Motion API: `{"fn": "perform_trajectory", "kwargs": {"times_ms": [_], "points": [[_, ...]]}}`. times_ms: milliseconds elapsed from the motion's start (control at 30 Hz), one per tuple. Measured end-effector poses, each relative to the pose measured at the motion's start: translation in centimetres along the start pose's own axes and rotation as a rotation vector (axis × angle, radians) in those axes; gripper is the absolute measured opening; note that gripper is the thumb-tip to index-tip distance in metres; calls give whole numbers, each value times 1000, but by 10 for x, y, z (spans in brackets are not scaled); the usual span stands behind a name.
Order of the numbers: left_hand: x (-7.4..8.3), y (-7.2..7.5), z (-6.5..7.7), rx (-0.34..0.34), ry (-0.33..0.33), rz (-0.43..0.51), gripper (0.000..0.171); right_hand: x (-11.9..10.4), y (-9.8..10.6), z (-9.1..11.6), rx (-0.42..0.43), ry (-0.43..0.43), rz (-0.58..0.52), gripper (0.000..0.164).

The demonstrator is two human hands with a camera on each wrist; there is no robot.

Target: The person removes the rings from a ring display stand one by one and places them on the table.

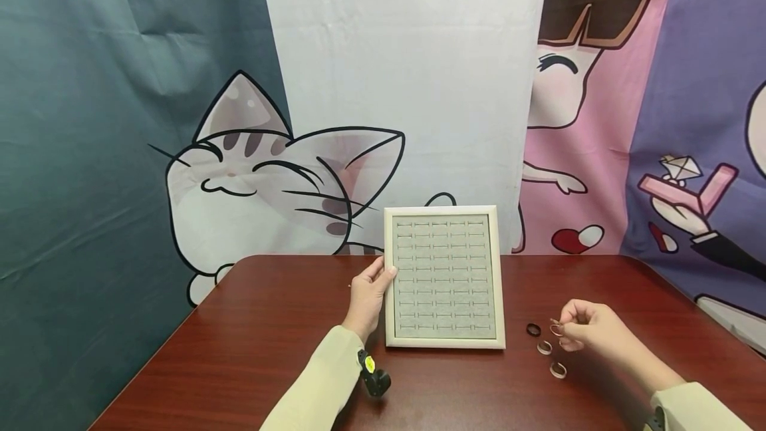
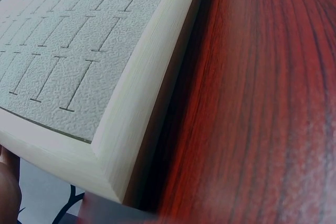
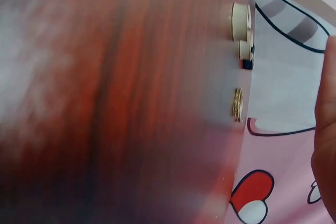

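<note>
A ring display board (image 1: 445,278) with a pale frame and a grey slotted pad stands tilted up on the table. My left hand (image 1: 368,298) grips its left edge, thumb on the front of the frame. In the left wrist view the frame's corner (image 2: 123,145) and rows of slits show close up. To the right, my right hand (image 1: 592,326) has bent fingers, their tips right at a thin gold ring (image 1: 556,330). I cannot tell whether they pinch it. The right wrist view shows the gold ring (image 3: 237,104) away from the visible finger (image 3: 326,129).
A black ring (image 1: 533,330) and two pale metal rings, one nearer the board (image 1: 544,348) and one closer to me (image 1: 558,370), lie left of the right hand. Beneath everything is a reddish wooden table (image 1: 263,344). A cartoon-printed cloth (image 1: 407,52) hangs behind it.
</note>
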State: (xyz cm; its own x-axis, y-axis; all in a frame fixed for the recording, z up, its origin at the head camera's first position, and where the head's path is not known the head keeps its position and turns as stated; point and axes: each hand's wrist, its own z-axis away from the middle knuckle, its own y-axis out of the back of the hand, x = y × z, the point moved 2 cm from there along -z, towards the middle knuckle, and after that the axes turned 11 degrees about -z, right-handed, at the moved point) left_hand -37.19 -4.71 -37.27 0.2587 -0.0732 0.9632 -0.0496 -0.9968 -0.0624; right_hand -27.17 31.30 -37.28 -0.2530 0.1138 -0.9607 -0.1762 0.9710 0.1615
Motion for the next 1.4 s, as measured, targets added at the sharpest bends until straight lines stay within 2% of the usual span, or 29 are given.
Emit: {"fn": "perform_trajectory", "kwargs": {"times_ms": [167, 300, 600, 933, 1100, 1400], "points": [[-1, 0, -1, -2, -2, 12, 47, 5, 9, 4, -103, -31, -10, 10], [0, -1, -1, -1, 3, 12, 47, 10, 16, 8, -171, -86, -35, 17], [-1, 1, 0, -6, 18, -6, 49, 21, 24, 13, -228, -120, -36, 12], [-3, 1, 1, 1, 23, -5, 50, 31, 28, 18, -270, -184, -30, 5], [-3, 1, 0, 0, 28, -4, 50, 32, 28, 20, -258, -215, -9, 15], [-2, 1, 0, -3, 22, 4, 50, 32, 29, 23, -213, -261, 49, 20]]}}
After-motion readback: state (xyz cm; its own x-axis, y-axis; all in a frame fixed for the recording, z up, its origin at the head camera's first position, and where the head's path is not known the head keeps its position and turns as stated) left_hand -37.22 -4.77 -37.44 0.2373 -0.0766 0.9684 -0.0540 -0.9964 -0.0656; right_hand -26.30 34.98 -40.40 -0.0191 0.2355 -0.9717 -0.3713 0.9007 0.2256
